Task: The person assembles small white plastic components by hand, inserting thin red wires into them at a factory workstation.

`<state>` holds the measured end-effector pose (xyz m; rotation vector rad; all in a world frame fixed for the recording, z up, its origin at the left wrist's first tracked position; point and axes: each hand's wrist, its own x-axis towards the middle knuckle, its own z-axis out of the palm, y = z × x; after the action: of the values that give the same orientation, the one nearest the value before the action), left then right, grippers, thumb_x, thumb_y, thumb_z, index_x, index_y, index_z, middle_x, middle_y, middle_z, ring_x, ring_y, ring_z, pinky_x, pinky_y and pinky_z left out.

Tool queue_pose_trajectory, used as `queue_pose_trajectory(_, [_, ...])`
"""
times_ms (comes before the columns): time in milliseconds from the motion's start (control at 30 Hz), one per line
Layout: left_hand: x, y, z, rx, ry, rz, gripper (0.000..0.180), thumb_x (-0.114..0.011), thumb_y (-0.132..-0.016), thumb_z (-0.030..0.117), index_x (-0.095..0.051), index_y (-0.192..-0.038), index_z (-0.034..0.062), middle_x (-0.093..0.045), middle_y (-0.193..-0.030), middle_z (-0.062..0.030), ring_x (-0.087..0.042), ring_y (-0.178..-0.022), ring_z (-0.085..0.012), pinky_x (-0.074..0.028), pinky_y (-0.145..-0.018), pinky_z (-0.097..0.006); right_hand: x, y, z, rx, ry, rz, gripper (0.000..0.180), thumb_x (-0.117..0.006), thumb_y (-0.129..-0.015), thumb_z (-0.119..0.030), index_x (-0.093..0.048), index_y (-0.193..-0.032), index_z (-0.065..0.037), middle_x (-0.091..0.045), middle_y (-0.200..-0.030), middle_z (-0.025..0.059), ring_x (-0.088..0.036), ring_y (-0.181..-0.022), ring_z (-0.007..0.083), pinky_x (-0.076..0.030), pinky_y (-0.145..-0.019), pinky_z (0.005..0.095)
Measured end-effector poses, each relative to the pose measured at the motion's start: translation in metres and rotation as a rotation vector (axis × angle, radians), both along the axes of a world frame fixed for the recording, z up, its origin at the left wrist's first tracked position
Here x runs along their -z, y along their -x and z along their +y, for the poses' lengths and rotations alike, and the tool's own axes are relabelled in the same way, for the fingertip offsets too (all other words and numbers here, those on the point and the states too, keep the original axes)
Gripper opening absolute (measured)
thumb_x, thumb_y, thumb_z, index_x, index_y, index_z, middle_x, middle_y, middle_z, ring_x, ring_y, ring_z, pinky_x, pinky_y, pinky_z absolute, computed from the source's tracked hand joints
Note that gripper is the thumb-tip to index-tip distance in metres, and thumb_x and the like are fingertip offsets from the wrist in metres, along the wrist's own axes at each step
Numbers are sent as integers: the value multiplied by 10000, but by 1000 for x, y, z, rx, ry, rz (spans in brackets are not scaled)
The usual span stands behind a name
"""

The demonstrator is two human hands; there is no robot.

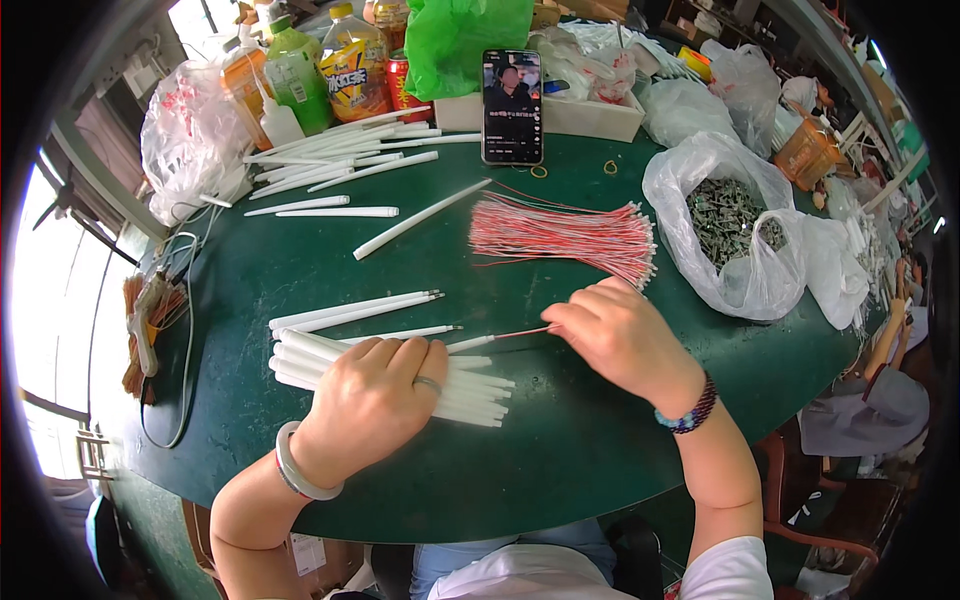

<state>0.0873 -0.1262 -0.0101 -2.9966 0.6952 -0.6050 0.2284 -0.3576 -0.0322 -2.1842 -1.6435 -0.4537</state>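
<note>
Holding white tube (472, 344) in left hand (378, 388) with tightly curled fingers. Pinching red wire (525, 331), stretched from tube's tip, between closed fingertips of right hand (625, 335)

The single view comes from the left of two head-worn fisheye cameras. The lens faces forward and downward from above the near edge of the green tabletop (575, 425), close to the left hand (375, 388) and right hand (620, 335). Coverage extends from the wearer's lap (588, 543) to the upright smartphone (512, 112) beyond.
</note>
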Motion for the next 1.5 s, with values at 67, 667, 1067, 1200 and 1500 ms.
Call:
queue_pose_trajectory(67, [-1, 2, -3, 18, 6, 10, 358, -625, -638, 85, -623, -970, -49, -632, -890, -111, -629, -692, -221, -528, -624, -330, 3, 13, 16, -39, 9, -5, 117, -653, -784, -107, -601, -882, -69, -546, -715, 21, -587, -686, 183, -448, -675, 312])
queue_pose_trajectory(667, [1, 2, -2, 28, 27, -5, 362, -637, -613, 77, -630, -953, -45, -641, -862, -116, -636, -688, -223, -535, -601, -318, 4, 23, 20, -62, -215, 699, 124, -647, -848, -65, -609, -955, -16, -609, -818, 98, -619, -697, 260, -508, -615, 327])
queue_pose_trajectory(1067, [6, -1, -4, 79, 12, -113, 399, -609, -543, 93, -610, -914, -55, -562, -789, -66, -564, -618, -154, -493, -556, -267, 3, 30, 21, -69, -245, 310, 107, -673, -808, -54, -594, -879, -39, -590, -786, 72, -615, -696, 233, -519, -615, 329])
queue_pose_trajectory(1200, [6, 0, -4, 86, 8, -126, 391, -609, -542, 90, -608, -906, -55, -557, -784, -63, -556, -613, -150, -484, -549, -263, 5, 32, 22, -61, -240, 274, 115, -677, -801, -54, -586, -869, -35, -584, -787, 64, -613, -694, 235, -520, -615, 326])
queue_pose_trajectory(1500, [6, -2, -5, 92, 24, -130, 363, -613, -554, 81, -611, -893, -48, -531, -757, -53, -542, -601, -152, -478, -545, -266, 7, 37, 24, -42, -267, 297, 122, -679, -798, -54, -582, -871, -42, -582, -774, 68, -616, -697, 243, -517, -613, 333])
